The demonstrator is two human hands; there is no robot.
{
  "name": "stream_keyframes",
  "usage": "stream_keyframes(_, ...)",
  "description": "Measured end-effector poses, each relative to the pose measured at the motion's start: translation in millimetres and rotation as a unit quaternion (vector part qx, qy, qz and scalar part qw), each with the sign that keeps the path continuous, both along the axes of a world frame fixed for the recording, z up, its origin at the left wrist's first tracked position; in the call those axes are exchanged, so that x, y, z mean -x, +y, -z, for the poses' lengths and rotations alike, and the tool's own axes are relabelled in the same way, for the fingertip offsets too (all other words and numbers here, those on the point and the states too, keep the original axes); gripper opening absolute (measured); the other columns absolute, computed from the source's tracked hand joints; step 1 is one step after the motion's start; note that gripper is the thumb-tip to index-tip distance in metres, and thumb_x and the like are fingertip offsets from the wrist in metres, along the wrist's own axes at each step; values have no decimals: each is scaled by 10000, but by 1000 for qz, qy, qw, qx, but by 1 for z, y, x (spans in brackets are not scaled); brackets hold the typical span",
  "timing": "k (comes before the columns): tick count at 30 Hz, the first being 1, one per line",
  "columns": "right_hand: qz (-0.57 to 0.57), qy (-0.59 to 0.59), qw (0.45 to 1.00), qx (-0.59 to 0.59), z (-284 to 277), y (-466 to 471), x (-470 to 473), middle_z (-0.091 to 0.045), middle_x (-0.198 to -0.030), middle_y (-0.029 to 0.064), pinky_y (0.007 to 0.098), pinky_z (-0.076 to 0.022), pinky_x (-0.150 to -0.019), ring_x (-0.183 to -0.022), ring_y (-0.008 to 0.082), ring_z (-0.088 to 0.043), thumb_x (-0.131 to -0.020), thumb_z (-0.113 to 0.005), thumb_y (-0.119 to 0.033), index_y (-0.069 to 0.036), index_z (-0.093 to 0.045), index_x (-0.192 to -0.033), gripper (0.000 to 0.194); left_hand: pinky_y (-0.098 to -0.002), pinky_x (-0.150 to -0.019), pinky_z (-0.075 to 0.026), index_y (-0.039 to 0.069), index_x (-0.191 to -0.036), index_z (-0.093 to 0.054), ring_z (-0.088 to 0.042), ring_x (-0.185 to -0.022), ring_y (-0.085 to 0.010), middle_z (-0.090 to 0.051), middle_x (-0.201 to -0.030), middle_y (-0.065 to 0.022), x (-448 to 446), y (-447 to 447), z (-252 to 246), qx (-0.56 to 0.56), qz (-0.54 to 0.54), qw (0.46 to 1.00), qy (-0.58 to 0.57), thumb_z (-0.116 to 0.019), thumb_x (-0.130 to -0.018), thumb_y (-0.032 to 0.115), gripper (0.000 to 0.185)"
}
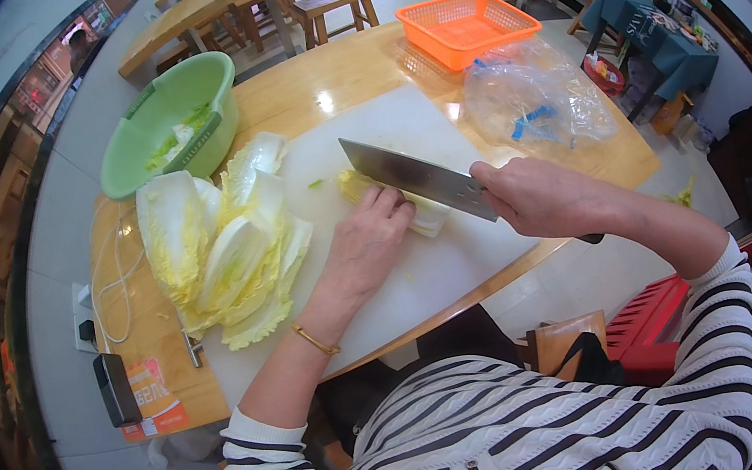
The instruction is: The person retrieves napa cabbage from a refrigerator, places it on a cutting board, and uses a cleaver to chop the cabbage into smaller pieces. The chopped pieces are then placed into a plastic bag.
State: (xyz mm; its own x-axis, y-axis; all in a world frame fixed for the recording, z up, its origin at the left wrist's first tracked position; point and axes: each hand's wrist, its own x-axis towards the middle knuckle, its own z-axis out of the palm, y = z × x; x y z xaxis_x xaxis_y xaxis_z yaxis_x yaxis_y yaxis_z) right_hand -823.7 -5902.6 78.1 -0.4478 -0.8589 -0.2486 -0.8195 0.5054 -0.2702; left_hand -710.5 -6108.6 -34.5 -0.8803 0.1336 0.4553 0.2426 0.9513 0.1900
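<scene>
My right hand (531, 197) grips the handle of a cleaver (414, 174), whose broad steel blade lies over stacked napa cabbage leaves (428, 216). My left hand (372, 235) presses on those leaves with curled fingers, close beside the blade. Under them is a white cutting board (372, 308). A pile of larger napa cabbage leaves (232, 249) rests at the board's left side. Behind the pile, a green plastic basin (116, 153) holds some pale and green cabbage pieces. A small green scrap lies on the board beyond my left hand.
An orange plastic basket (474, 38) stands at the wooden table's (292, 65) far right, near crumpled clear plastic bags (530, 95). At the left edge are a black device (116, 389), a white cable (124, 280) and an orange printed sheet (160, 398). Wooden stools (336, 4) stand beyond.
</scene>
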Motion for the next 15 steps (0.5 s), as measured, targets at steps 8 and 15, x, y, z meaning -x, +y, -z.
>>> stream_keyframes(8, -6, -16, 996, 82, 41, -19, 11, -573, -705, 248, 491, -469, -626, -669, 418, -604, -978, -475, -114, 45, -429, -973, 166, -348, -726, -562, 32, -923, -618, -609, -960, -247, -613, -976, -78, -1, 0, 2, -7, 19, 999, 50, -581, -804, 43, 125)
stream_keyframes(15, 87, -146, 984, 49, 11, -28, 20, -563, -707, 146, 346, -502, -458, -523, 203, -608, -1006, -449, -147, 18, -428, -925, 185, -354, -745, -562, 19, -956, -631, -620, -995, -256, -638, -1032, -85, -8, -4, 7, -34, 29, 995, 86, -577, -821, 32, 146)
